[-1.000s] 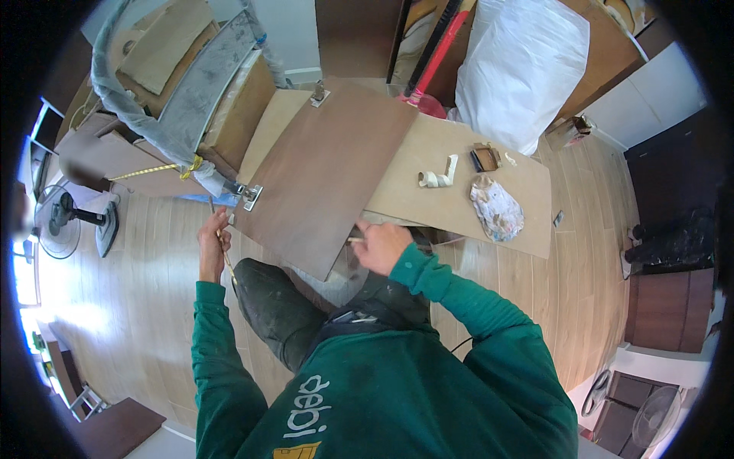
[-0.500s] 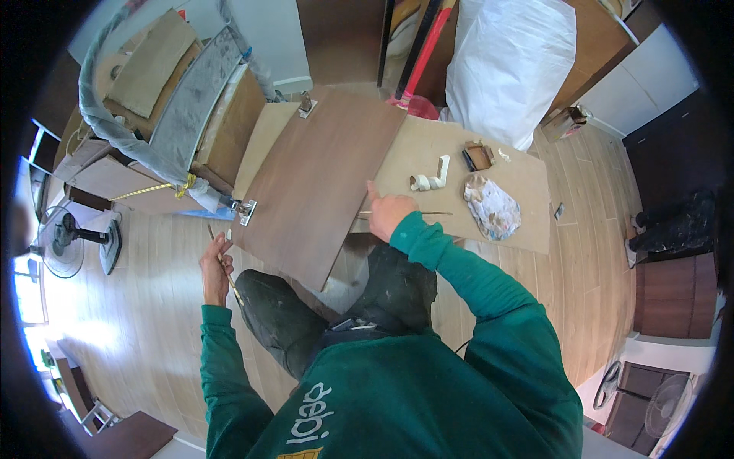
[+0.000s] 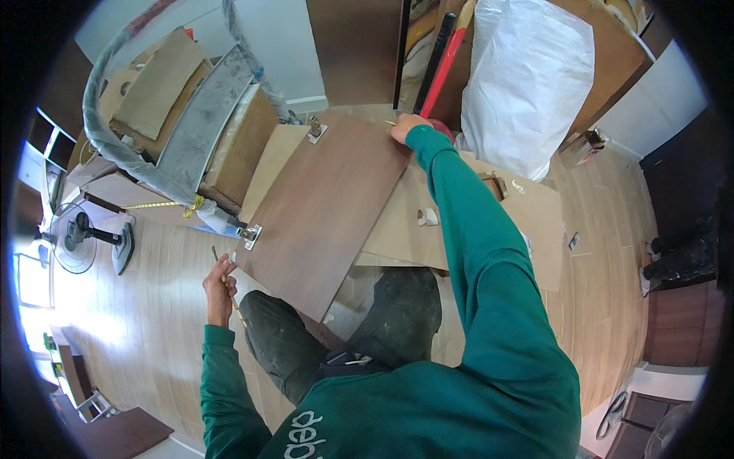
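The right sleeve (image 3: 489, 252) hides nearly all of a white cloth (image 3: 527, 243) and part of a small brown box (image 3: 495, 186), whose contents don't show. At the panel's far right corner, the right hand (image 3: 410, 128) is closed round a pale stub (image 3: 391, 122), perhaps a stick's end. The panel (image 3: 321, 206), brown and wood-grained, lies slantwise over a tan board (image 3: 397, 229), two metal hinges (image 3: 250, 236) along its left edge. The left hand (image 3: 219, 287), fingers folded, grips a thin stick (image 3: 239, 312). Beyond stands an opaque white sack (image 3: 527, 76).
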The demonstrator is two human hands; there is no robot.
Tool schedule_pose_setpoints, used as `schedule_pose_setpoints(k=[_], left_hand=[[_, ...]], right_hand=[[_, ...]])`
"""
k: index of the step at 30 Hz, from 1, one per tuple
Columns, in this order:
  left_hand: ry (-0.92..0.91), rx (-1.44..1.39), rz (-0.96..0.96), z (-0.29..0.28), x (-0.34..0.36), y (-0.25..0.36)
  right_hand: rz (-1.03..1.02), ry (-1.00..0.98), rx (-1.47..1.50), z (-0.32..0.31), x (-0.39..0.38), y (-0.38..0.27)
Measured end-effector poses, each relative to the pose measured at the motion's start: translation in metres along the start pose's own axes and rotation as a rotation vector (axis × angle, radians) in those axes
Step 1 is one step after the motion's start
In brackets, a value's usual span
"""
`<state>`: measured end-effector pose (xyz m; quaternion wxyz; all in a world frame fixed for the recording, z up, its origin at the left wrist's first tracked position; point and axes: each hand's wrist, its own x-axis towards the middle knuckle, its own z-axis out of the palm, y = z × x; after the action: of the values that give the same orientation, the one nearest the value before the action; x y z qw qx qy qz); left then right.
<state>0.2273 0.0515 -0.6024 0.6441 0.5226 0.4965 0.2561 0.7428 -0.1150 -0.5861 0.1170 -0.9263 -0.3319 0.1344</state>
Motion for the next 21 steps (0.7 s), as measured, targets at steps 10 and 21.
schedule_pose_setpoints(k=[10,21], left_hand=[[-0.046,0.036,-0.047,0.015,0.000,0.012],[-0.059,0.007,-0.127,0.045,-0.004,0.016]], right_hand=[[-0.022,-0.055,0.078,0.005,0.032,0.035],[-0.041,0.051,-0.197,-0.026,-0.019,0.067]])
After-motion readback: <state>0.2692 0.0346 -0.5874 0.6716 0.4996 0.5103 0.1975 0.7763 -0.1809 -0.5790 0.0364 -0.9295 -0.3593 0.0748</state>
